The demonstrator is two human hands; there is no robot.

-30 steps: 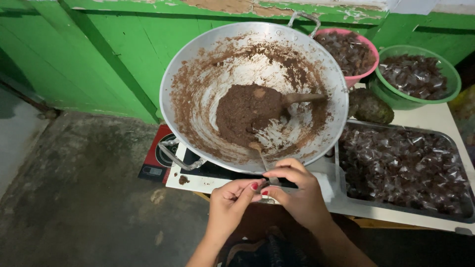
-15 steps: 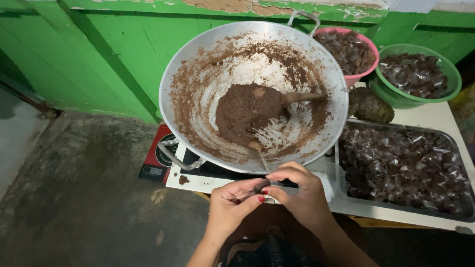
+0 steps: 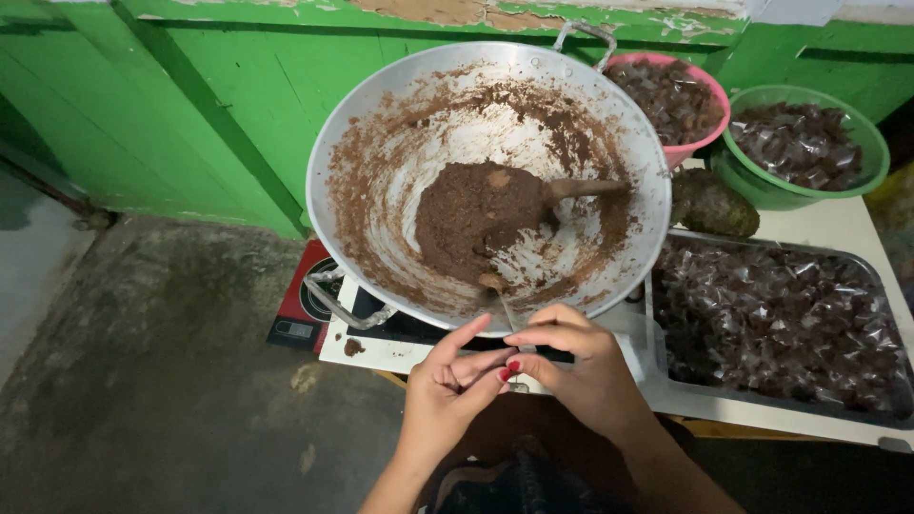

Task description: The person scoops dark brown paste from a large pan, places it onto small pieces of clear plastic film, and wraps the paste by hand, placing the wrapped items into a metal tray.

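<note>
— Below the wok's near rim, what are your hands doing?

— Both meet in front of my chest. My left hand [image 3: 447,395] has its fingers half curled with the index lifted, and my right hand [image 3: 576,366] presses thumb and forefinger tips against it. Between them I pinch something small; it is too hidden to name. A thin metal spoon [image 3: 505,309] runs from my fingertips up over the rim, its bowl resting at the edge of the brown paste [image 3: 471,214].

— And the paste itself?

— It sits heaped in the middle of the big metal wok [image 3: 381,143], whose walls are smeared brown. A wooden spatula [image 3: 586,187] lies in it, handle pointing right.

— What is under the wok?

— A red and black cooker [image 3: 300,305] on a white table [image 3: 847,224]. Just to the right lies a metal tray [image 3: 776,319] full of wrapped dark sweets; behind it stand a pink bowl [image 3: 709,133] and a green bowl [image 3: 800,195] with more.

— The room?

— Green painted wall [image 3: 190,105] behind, bare grey concrete floor [image 3: 143,400] to the left.
</note>
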